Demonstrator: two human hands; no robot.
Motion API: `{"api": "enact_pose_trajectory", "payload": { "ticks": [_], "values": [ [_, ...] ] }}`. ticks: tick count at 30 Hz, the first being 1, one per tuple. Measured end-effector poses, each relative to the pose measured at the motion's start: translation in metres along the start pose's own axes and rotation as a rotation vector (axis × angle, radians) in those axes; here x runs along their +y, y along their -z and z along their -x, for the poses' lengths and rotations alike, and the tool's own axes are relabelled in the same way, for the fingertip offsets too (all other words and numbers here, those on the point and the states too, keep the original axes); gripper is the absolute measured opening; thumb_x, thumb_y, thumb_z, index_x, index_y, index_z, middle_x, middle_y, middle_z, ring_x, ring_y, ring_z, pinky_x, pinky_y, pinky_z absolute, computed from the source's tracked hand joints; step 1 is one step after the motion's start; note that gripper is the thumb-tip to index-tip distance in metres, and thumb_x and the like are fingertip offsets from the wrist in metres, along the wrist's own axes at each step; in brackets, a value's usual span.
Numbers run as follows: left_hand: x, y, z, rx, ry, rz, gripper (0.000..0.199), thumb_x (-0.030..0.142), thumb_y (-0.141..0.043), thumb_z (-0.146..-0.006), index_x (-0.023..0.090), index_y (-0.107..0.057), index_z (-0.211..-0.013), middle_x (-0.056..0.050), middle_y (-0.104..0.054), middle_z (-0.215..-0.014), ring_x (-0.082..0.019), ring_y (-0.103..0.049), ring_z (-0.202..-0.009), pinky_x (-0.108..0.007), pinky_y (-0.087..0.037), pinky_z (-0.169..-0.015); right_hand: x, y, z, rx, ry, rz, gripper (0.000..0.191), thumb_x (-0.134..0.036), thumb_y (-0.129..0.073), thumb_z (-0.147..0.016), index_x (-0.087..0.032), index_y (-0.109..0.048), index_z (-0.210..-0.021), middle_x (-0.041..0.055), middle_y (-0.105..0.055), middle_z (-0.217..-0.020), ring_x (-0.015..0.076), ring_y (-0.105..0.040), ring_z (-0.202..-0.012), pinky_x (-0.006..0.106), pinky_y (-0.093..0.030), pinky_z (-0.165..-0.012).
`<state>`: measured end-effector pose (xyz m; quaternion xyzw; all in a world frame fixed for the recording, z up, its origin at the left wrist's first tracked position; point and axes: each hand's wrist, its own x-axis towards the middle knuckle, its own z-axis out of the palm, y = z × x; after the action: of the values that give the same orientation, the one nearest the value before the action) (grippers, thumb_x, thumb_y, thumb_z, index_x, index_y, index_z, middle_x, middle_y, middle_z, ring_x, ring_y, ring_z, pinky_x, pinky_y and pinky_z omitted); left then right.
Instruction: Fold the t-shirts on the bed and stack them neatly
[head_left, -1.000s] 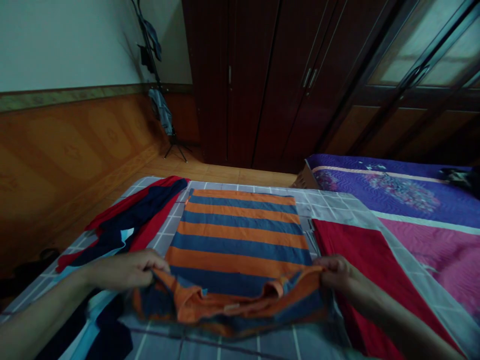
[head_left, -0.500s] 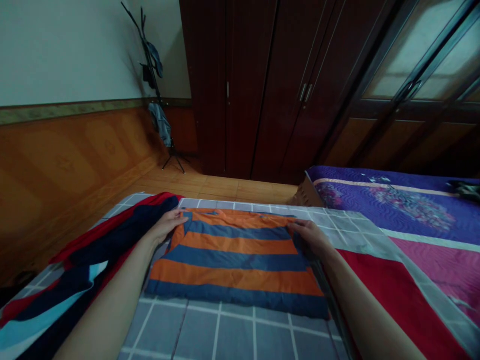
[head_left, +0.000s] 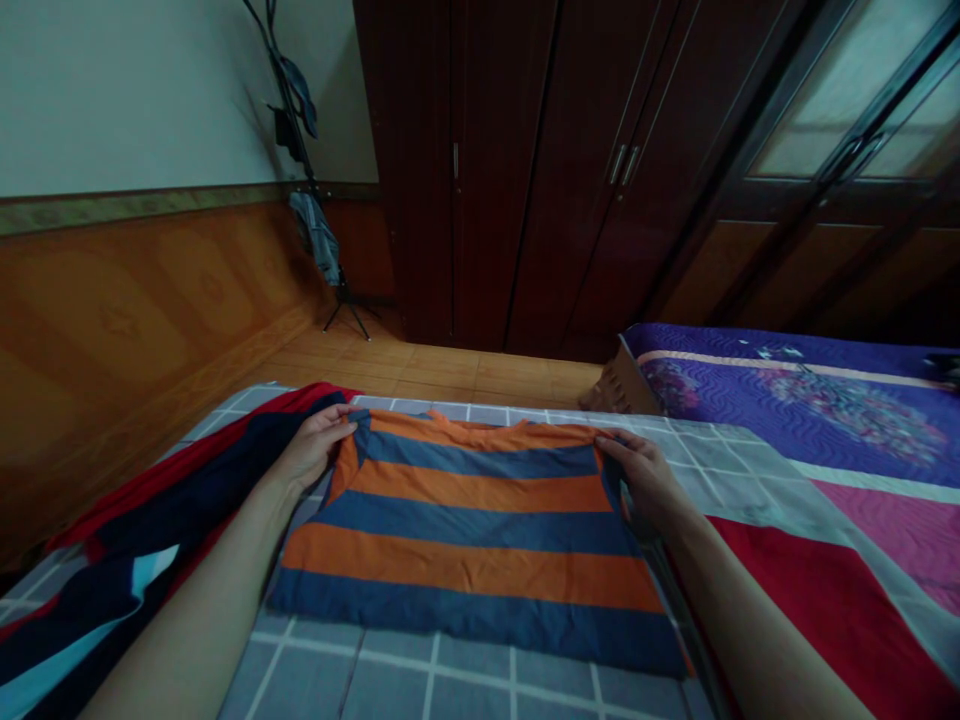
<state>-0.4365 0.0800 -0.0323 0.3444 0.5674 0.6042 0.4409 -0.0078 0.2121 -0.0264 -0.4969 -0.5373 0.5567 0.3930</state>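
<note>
An orange and blue striped T-shirt (head_left: 480, 530) lies spread on the grey checked bedsheet (head_left: 420, 665), its neckline at the far side and its lower edge toward me. My left hand (head_left: 319, 447) pinches the shirt's far left shoulder corner between thumb and fingers. At the opposite shoulder, my right hand (head_left: 641, 465) is closed on the cloth, some of its fingers hidden under or behind the fabric.
A navy, red and light blue garment (head_left: 217, 480) lies left of the shirt. Red cloth (head_left: 810, 590) lies to the right, near a purple floral bedspread (head_left: 840, 390). Beyond stand a dark wardrobe (head_left: 495, 180), a coat rack (head_left: 307, 150) and a brown basket (head_left: 622, 385).
Both hands have moved slightly apart, stretching the shirt's shoulder edge wider and flatter. The neckline shows more clearly, and the shirt appears larger and nearer.
</note>
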Motion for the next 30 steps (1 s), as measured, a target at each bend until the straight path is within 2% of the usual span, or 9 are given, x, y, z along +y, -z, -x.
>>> {"api": "enact_pose_trajectory", "payload": {
  "ticks": [5,8,10,12,15,18,22,26,30],
  "values": [
    [-0.003,-0.001,-0.004,0.069,-0.045,-0.259,0.039,0.027,-0.07,-0.061,0.013,-0.061,-0.096,-0.006,-0.069,-0.079,-0.02,-0.066,-0.069,-0.031,-0.052,-0.067,0.002,0.005,-0.006,0.099,0.035,0.212,0.028,-0.034,-0.063,-0.066,-0.015,-0.066,-0.086,0.0078,-0.069,-0.07,0.0237,-0.066,-0.063,0.035,-0.054,-0.06],
    [0.003,-0.005,-0.007,0.173,-0.118,-0.368,0.038,0.023,-0.069,-0.06,0.014,-0.063,-0.096,-0.01,-0.066,-0.103,-0.027,-0.062,-0.097,-0.038,-0.047,-0.088,-0.004,0.004,-0.005,0.214,0.095,0.37,0.037,-0.033,-0.063,-0.066,-0.014,-0.066,-0.098,0.0119,-0.07,-0.087,0.0297,-0.065,-0.084,0.044,-0.05,-0.079],
    [0.011,-0.015,-0.003,0.205,-0.212,-0.484,0.037,0.021,-0.067,-0.064,0.017,-0.065,-0.1,-0.01,-0.061,-0.118,-0.028,-0.051,-0.117,-0.04,-0.035,-0.104,-0.01,-0.004,0.002,0.255,0.256,0.526,0.044,-0.035,-0.061,-0.07,-0.015,-0.064,-0.109,0.0145,-0.066,-0.107,0.0325,-0.059,-0.103,0.049,-0.044,-0.091],
    [0.018,-0.03,0.006,0.087,-0.368,-0.697,0.034,0.024,-0.06,-0.074,0.018,-0.064,-0.107,-0.008,-0.057,-0.125,-0.026,-0.045,-0.124,-0.039,-0.027,-0.11,-0.013,-0.02,0.013,0.167,0.526,0.71,0.046,-0.037,-0.055,-0.078,-0.017,-0.059,-0.119,0.0144,-0.057,-0.126,0.0309,-0.051,-0.117,0.049,-0.039,-0.098],
    [0.02,-0.054,0.022,-0.339,-0.532,-1.05,0.037,0.03,-0.045,-0.089,0.021,-0.058,-0.123,-0.006,-0.052,-0.135,-0.022,-0.042,-0.128,-0.038,-0.027,-0.11,-0.007,-0.043,0.027,-0.162,0.796,0.959,0.048,-0.038,-0.047,-0.088,-0.019,-0.05,-0.131,0.0124,-0.045,-0.14,0.027,-0.041,-0.128,0.047,-0.036,-0.103],
    [0.01,-0.061,0.028,-0.552,-0.44,-1.256,0.046,0.038,-0.041,-0.093,0.023,-0.045,-0.136,-0.006,-0.037,-0.147,-0.022,-0.031,-0.136,-0.041,-0.021,-0.112,0.007,-0.051,0.031,-0.315,0.77,1.21,0.053,-0.045,-0.045,-0.09,-0.02,-0.045,-0.136,0.0113,-0.039,-0.145,0.0288,-0.031,-0.135,0.051,-0.03,-0.107],
    [-0.002,-0.057,0.025,-0.339,-0.372,-1.449,0.054,0.045,-0.037,-0.094,0.018,-0.038,-0.141,-0.011,-0.031,-0.149,-0.028,-0.021,-0.139,-0.05,-0.012,-0.112,0.017,-0.044,0.026,-0.169,0.681,1.369,0.065,-0.055,-0.04,-0.09,-0.013,-0.039,-0.14,0.0153,-0.035,-0.146,0.0318,-0.026,-0.136,0.052,-0.025,-0.108],
    [-0.01,-0.066,0.028,-0.384,-0.448,-1.468,0.056,0.048,-0.035,-0.094,0.023,-0.03,-0.144,-0.007,-0.026,-0.152,-0.027,-0.017,-0.141,-0.048,-0.012,-0.112,0.017,-0.045,0.027,-0.269,0.747,1.375,0.063,-0.055,-0.037,-0.092,-0.017,-0.037,-0.142,0.0123,-0.032,-0.148,0.0295,-0.024,-0.138,0.05,-0.025,-0.11],
    [-0.017,-0.08,0.036,-0.363,-0.452,-1.5,0.057,0.047,-0.034,-0.095,0.023,-0.026,-0.146,-0.008,-0.023,-0.153,-0.029,-0.015,-0.141,-0.051,-0.012,-0.112,0.017,-0.051,0.029,-0.237,0.765,1.377,0.064,-0.056,-0.037,-0.091,-0.016,-0.037,-0.142,0.0139,-0.031,-0.148,0.0298,-0.024,-0.138,0.05,-0.024,-0.11]
  ]
}}
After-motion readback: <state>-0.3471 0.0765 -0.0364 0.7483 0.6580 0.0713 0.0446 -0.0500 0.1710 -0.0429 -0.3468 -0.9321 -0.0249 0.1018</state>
